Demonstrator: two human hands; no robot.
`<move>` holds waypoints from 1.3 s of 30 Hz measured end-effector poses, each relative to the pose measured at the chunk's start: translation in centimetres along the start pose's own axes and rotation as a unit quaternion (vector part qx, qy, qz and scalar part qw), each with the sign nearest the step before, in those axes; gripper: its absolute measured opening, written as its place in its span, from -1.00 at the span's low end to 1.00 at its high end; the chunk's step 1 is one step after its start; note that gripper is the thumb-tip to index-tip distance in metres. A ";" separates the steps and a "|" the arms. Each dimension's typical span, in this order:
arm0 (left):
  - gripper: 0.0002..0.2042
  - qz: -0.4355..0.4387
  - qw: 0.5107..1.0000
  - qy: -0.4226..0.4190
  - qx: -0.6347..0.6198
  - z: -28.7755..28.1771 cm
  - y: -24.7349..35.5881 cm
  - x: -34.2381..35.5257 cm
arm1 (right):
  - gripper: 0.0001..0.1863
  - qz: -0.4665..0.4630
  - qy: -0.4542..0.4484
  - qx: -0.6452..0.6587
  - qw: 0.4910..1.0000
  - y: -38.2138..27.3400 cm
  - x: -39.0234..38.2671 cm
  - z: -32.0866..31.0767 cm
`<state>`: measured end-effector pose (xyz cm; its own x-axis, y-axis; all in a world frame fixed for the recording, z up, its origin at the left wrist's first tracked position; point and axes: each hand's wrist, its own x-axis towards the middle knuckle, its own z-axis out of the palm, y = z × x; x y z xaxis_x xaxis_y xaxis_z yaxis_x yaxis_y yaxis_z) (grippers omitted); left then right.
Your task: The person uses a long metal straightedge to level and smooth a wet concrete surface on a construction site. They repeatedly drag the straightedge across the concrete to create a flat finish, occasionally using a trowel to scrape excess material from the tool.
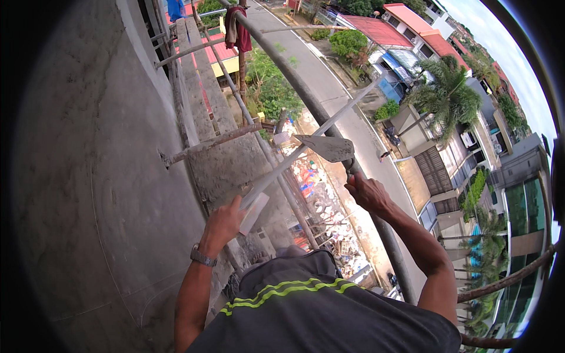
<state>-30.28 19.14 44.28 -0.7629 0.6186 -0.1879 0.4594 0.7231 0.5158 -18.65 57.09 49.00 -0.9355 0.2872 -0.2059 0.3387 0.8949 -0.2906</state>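
Observation:
My left hand (pixel 222 226), with a watch on its wrist, is closed around the near end of a long, straight grey bar (pixel 276 170). A pale flat face (pixel 254 214) shows beside its fingers; whether that belongs to the bar I cannot tell. The bar slants away to the upper right, over the scaffold rail. In my right hand (pixel 372 194) is a pointing trowel (pixel 329 147), gripped by its handle. Its grey, mortar-stained blade points left and crosses in front of the bar.
A grey plastered wall (pixel 118 194) rises on the left. Scaffold planks (pixel 197 88) run ahead along it, with a wooden crosspiece (pixel 212 143). A thick rail (pixel 300 88) passes on the right, a dark red cloth (pixel 238 32) hanging on it. Far below lie rubble (pixel 329 217) and a street (pixel 347 112).

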 end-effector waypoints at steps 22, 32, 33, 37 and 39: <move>-0.72 0.042 0.999 0.015 0.031 -0.7 -2.5 2.0 | -0.59 0.116 0.109 0.048 0.986 10.5 8.2 -2.0; -0.62 0.007 0.999 -0.028 -0.025 -0.3 -4.3 2.8 | -0.59 0.068 0.088 -0.025 0.993 8.4 6.8 -1.0; -0.62 0.010 1.000 -0.022 -0.018 -0.4 -4.3 2.7 | -0.59 0.040 0.076 -0.025 0.996 9.0 6.2 -1.2; -0.64 0.029 0.999 -0.014 0.001 -1.4 -3.8 3.1 | -0.59 0.112 0.158 -0.002 0.981 11.7 8.6 -3.6; -0.63 0.019 1.000 -0.023 0.004 -1.6 -3.8 3.2 | -0.60 0.077 0.097 -0.021 0.992 9.1 7.0 -3.5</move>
<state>-35.17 17.88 43.12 -0.7231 0.6595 -0.2055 0.4918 0.7004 0.5173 -22.48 68.45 48.19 -0.8763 0.4778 -0.0607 0.4782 0.8479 -0.2288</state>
